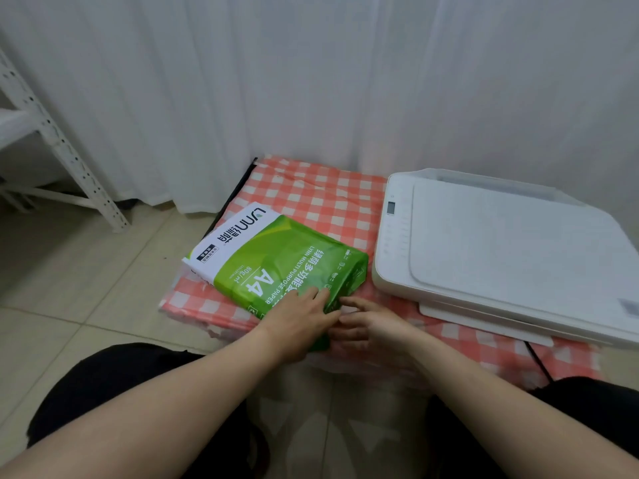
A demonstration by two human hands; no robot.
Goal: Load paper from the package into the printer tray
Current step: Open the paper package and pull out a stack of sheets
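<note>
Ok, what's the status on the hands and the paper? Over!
Left hand flat on paper package. Right hand open at its near end. No sheets out; printer lid down, nothing between.

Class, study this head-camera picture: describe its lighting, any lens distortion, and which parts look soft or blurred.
Head view: soft, even light with no harsh glare, and only faint shadows beside the paper package and printer. Head view: wide-angle distortion bows the printer's edges and leans the shelf frame. Head view: the left hand and right hand look slightly smeared, while the package's large print is legible.
</note>
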